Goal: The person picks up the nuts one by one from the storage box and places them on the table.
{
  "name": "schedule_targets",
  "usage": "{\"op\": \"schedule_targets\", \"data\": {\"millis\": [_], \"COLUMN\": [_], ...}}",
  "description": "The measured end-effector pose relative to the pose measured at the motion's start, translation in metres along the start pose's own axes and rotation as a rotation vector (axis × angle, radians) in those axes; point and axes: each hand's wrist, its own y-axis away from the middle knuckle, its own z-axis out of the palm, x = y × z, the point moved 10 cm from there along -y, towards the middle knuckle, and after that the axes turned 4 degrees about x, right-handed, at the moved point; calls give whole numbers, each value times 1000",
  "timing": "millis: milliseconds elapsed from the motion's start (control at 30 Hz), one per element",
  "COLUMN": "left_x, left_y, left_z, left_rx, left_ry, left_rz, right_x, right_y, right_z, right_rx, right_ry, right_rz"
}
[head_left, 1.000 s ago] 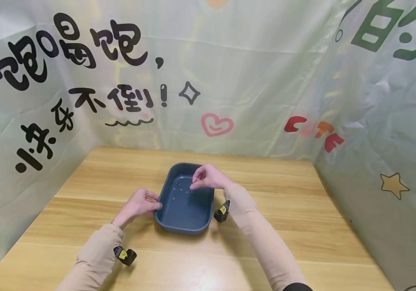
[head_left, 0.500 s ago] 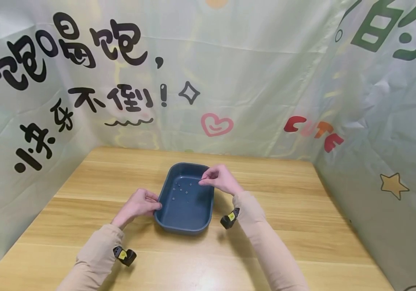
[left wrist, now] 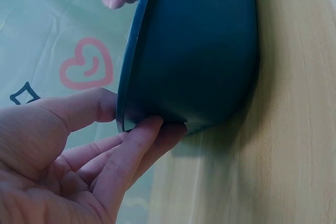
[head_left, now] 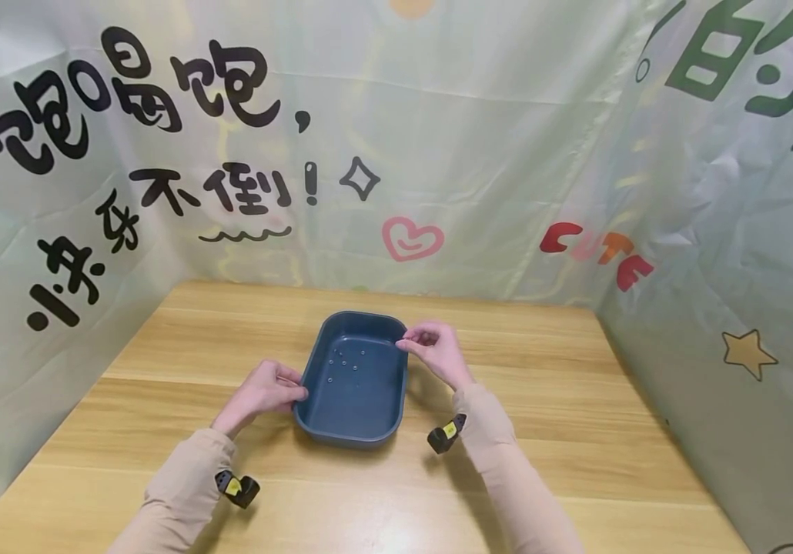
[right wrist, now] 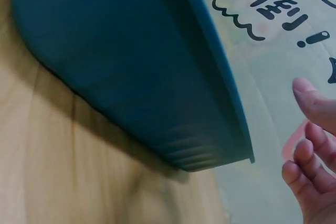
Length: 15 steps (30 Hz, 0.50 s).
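Compared with one second ago, the right hand (head_left: 438, 355) is no longer over the inside of the tray (head_left: 351, 408). Now it hangs by the right rim, and the right wrist view shows a gap between them. So the far ring (head_left: 363, 352), which the fingertips hid before, is plainly visible near the other rings (head_left: 355, 368) on the tray floor. I judge that nothing blocks these rings at present. The tray stands upright on the bench (head_left: 542, 454). The left hand (head_left: 267, 387) grips its left rim between thumb and fingers. The right fingers are curved towards the thumb; whether they pinch something small, I cannot tell.
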Motion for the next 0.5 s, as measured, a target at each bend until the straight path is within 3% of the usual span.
{"op": "schedule_targets", "data": {"millis": [133,367,500], "left_x": [0,-1,-1], "left_y": [0,-1,-1], "left_z": [-1,-1,-1], "left_rx": [0,7,6], "left_ry": [2,1,-5], "left_rz": [-2,-2,2], "right_x": [7,-15,-9], "right_y": [5,23,28], "right_z": [-9,-25,-31], "right_rx": [76,168,215], "right_ry": [-55,-74,-103], "right_rz": [8,27,41]}}
